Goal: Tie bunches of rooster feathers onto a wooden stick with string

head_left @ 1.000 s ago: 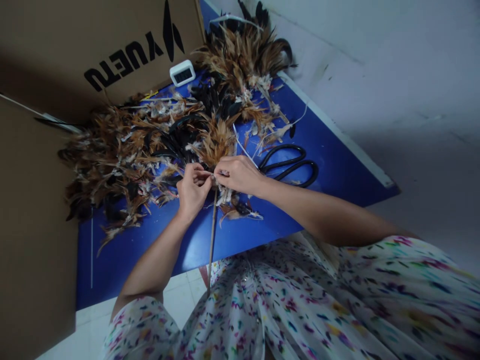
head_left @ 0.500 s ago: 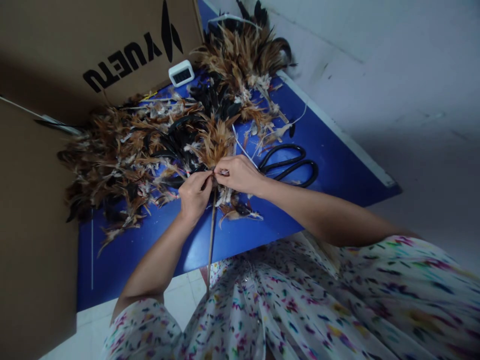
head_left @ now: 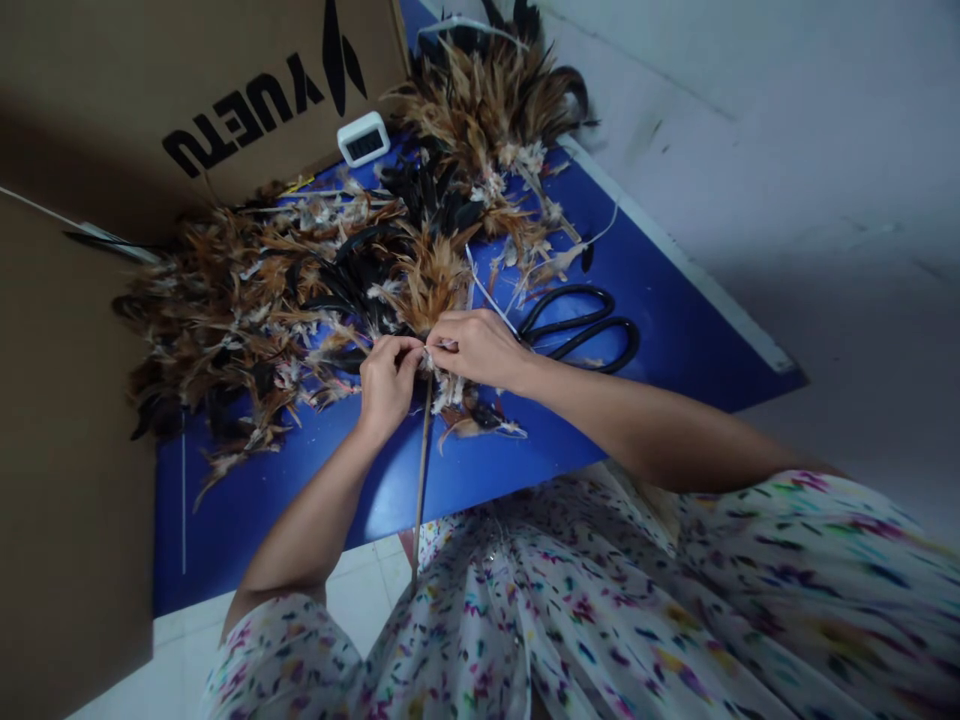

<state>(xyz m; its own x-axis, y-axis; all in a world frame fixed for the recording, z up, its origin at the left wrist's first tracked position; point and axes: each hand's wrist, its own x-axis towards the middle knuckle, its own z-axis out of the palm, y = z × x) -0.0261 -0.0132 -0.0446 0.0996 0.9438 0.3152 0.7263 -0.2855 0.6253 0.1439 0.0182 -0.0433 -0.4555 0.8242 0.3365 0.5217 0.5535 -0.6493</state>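
A feather duster in the making, with brown feathers at the top of a thin stick, lies over the table's front edge, the stick's lower end against the dress. Where the feathers meet the stick, my left hand pinches with thumb and index finger. From the right, my right hand pinches at the same spot, its fingertips touching or nearly touching the left ones. A small whitish bit shows between them, too small to name. Black-handled scissors lie just right of my right hand, blades partly hidden.
Loose brown and black feathers cover the left of the blue table. A larger feather bunch lies at the back. A small white digital timer stands by a cardboard box. The wall borders the right side.
My left fingers have shifted slightly and opened a little at the pinch, showing a whitish bit between the hands. My right hand stays almost in place.
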